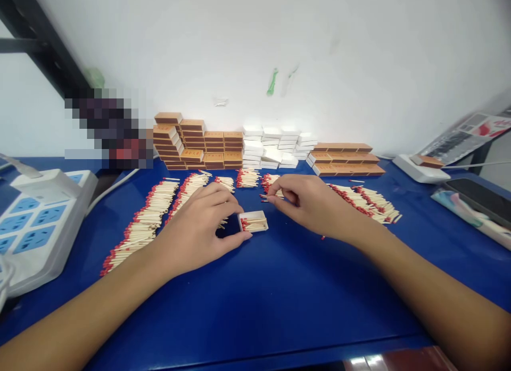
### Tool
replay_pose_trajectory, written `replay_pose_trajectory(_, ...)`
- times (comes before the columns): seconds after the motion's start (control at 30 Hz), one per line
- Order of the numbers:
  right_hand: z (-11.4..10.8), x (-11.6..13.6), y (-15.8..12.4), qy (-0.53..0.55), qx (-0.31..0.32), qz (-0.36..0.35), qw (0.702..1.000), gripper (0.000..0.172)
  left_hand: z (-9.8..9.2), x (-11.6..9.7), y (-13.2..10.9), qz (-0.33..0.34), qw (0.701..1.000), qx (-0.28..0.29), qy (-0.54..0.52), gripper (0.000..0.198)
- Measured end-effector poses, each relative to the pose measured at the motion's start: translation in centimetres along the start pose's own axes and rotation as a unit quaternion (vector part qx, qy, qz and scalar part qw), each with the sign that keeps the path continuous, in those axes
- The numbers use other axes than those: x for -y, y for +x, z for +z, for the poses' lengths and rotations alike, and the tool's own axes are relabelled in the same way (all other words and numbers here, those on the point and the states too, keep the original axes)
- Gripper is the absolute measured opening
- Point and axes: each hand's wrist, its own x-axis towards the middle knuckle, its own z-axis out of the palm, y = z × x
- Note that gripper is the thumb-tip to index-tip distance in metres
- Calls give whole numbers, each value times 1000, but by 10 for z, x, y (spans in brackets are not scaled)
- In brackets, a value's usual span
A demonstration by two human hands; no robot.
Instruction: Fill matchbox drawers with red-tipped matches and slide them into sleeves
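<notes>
A small white matchbox tray (254,221), partly filled with red-headed matchsticks, lies on the blue table (255,296). My left hand (203,227) grips the tray's left end between thumb and fingers. Just beyond the tray, my right hand (305,200) is closed in a pinch at the edge of a small matchstick pile (270,180). A matchstick (264,196) shows at its fingertips, red end outward. Long rows of matchsticks (138,230) run beside my left forearm, partly hidden by that hand. Another spread of matchsticks (371,203) lies to the right of my right hand.
Brown matchboxes (213,147) stand stacked along the wall, with white trays (275,142) beside them and a lower brown stack (347,159) further right. A power strip (43,222) occupies the left side. A phone (479,198) and a white adapter (419,168) are at the right.
</notes>
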Motion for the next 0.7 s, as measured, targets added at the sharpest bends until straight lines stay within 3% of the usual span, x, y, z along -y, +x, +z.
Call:
replay_pose_trajectory(0.2,8,-14,4,-51,55,35,997,14,1,-1,-1,-1,1000,-1,9,21)
replay_pose_trajectory(0.7,11,-16,5,-52,67,43,996,13,2,2,-1,1,1000,-1,3,23)
